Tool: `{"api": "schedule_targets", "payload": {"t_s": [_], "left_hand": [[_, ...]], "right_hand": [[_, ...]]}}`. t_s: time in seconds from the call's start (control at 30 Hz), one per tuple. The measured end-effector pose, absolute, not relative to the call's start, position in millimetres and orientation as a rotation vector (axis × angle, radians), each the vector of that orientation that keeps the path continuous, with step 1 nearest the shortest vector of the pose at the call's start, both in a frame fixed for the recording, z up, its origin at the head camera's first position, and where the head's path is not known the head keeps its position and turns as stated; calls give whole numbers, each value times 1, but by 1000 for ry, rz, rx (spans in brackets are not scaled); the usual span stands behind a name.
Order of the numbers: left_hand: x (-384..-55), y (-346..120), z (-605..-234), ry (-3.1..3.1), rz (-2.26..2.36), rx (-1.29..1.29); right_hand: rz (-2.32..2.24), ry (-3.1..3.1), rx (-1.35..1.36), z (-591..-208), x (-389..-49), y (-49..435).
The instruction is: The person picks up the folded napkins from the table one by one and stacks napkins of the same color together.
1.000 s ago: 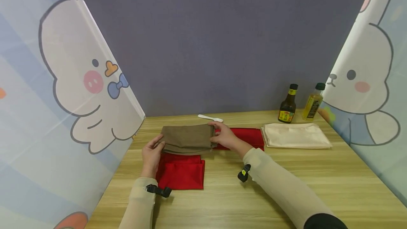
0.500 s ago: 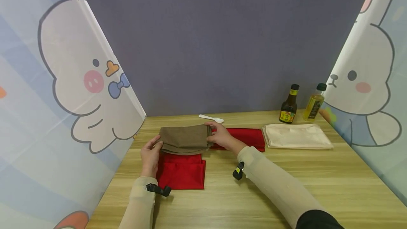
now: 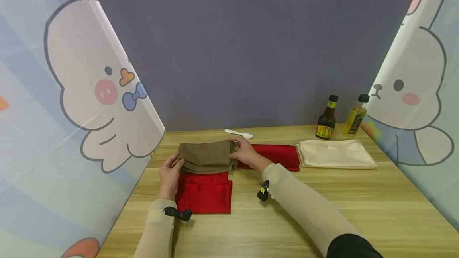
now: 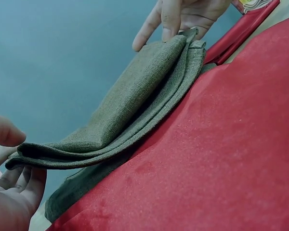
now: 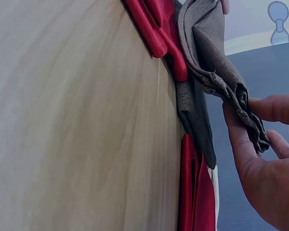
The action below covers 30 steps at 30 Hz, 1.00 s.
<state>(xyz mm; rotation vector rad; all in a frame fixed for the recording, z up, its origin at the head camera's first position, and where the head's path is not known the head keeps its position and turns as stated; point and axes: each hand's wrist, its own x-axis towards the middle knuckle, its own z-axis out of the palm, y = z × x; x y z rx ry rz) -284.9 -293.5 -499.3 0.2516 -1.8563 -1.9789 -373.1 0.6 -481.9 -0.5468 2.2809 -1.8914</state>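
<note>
Both hands hold a folded grey-brown cloth [image 3: 204, 155] by its two short ends. My left hand [image 3: 169, 176] pinches the left end; in the left wrist view its thumb lies above the layers and the fingers [image 4: 31, 187] below. At the other end my right hand [image 3: 247, 154] pinches the bunched layers, as the right wrist view shows. Beneath the lifted cloth lies another dark folded cloth [image 5: 195, 113], mostly hidden in the head view. A red folded cloth [image 3: 206, 198] lies just in front, and a second red folded cloth [image 3: 277, 156] is to the right, partly behind my right hand.
A cream folded cloth [image 3: 335, 153] lies at the right of the wooden table [image 3: 305, 210]. Behind it stand a dark sauce bottle [image 3: 326, 118] and an oil bottle [image 3: 356, 116]. A white plastic spoon [image 3: 238, 133] lies near the grey back wall [image 3: 244, 51].
The grey-brown cloth has shifted slightly left, with both hands still gripping its ends. My right hand and forearm have moved left with it; my left hand has barely moved.
</note>
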Motion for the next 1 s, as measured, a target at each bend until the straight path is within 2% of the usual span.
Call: {"api": "schedule_targets", "payload": {"t_s": [0.47, 0.77, 1.0], "left_hand": [[-284, -295, -499, -1888, -2155, 65], [-275, -300, -486, -2210, -1801, 33], [-267, -298, -476, -2294, -1724, 6]], "right_hand": [[-1815, 2408, -477, -487, -376, -7], [-1765, 2468, -357, -490, -373, -10], [-1767, 2505, -324, -494, -372, -11]]}}
